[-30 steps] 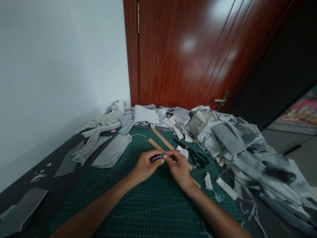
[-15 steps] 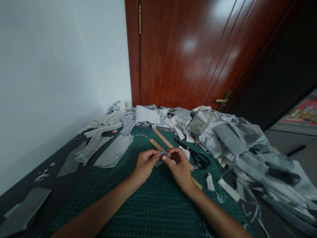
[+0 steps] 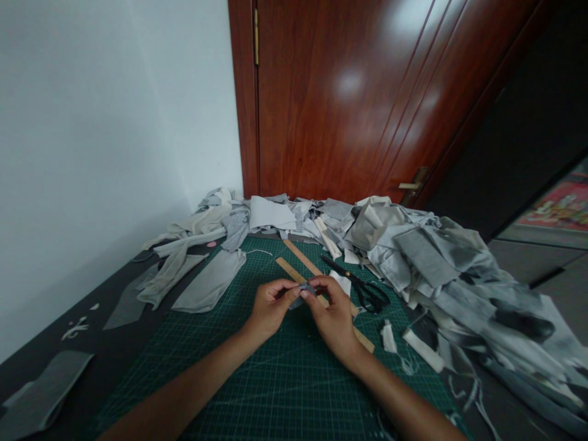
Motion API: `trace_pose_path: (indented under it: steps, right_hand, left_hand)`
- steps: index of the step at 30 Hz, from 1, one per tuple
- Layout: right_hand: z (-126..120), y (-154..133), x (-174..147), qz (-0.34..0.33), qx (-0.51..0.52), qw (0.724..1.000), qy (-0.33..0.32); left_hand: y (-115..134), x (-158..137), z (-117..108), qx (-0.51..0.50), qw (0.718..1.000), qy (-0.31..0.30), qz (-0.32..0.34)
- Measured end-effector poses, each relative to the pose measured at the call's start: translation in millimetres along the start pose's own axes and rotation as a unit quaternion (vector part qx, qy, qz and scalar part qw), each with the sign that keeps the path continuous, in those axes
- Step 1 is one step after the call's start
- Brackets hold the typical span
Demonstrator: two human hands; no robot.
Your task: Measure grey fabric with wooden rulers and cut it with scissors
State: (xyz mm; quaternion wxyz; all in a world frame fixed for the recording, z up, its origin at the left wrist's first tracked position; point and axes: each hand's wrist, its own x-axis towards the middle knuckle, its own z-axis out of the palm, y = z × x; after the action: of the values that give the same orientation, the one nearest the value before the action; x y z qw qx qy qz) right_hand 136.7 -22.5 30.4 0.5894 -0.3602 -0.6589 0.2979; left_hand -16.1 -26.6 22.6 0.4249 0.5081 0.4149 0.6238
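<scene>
Both hands meet over the green cutting mat (image 3: 275, 380), pinching a small piece of grey fabric (image 3: 307, 287) between them. My left hand (image 3: 272, 306) grips its left end with thumb and forefinger. My right hand (image 3: 331, 309) pinches the right end, its fingertips close to the left ones. Part of the fabric hangs below the fingers; the rest is hidden by them. Under and behind the hands lie two wooden rulers (image 3: 301, 254), slanting across the mat. Black-handled scissors (image 3: 370, 294) rest just right of my right hand.
A large heap of grey and white fabric (image 3: 427, 263) covers the right side and runs along the back. More cloth pieces (image 3: 211, 282) lie at the left. A white scrap (image 3: 388, 338) with loose threads lies right of my forearm. A wall and a wooden door (image 3: 331, 110) stand behind.
The fingertips have shifted slightly and the grey fabric now looks more folded between them. Little else differs; the view has moved a touch.
</scene>
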Motion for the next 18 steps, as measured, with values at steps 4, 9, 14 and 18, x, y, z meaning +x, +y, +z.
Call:
trace_pose_path:
  steps: [4,9,14,18]
  right_hand:
    - [5,4,-2,0.071,0.09,0.993,-0.023]
    - [7,11,0,0.11,0.136,0.984,-0.036]
    - [2,11,2,0.1,0.071,0.992,-0.019]
    - [1,4,3,0.082,0.042,0.996,-0.009]
  left_hand:
    - [-1,-3,1,-0.066,0.997,0.014,-0.037]
    - [-5,-5,2,-0.117,0.989,-0.009,-0.087]
    - [-7,-2,-1,-0.039,0.998,-0.019,-0.036]
    - [-3,-1,-1,-0.002,0.999,-0.014,0.041]
